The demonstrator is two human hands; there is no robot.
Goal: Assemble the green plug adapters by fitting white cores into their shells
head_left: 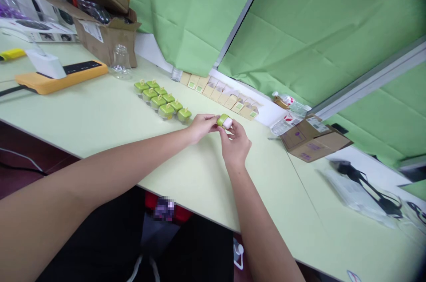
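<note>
Both of my hands meet over the pale green table (100,117) and hold one small green-lidded jar (224,121) between their fingertips. My left hand (200,127) pinches it from the left, and my right hand (235,143) grips it from below and the right. Just to the left stands a double row of several matching green-lidded jars (161,100). Behind them, along the wall, runs a line of several small tan boxes (219,92) with green squares.
An open cardboard box (103,35) and a clear glass bottle (120,62) stand at the back left, near an orange power strip (60,78) with a white adapter. A small brown carton (313,137), plastic water bottles (289,111) and black cables in plastic (362,186) lie at the right.
</note>
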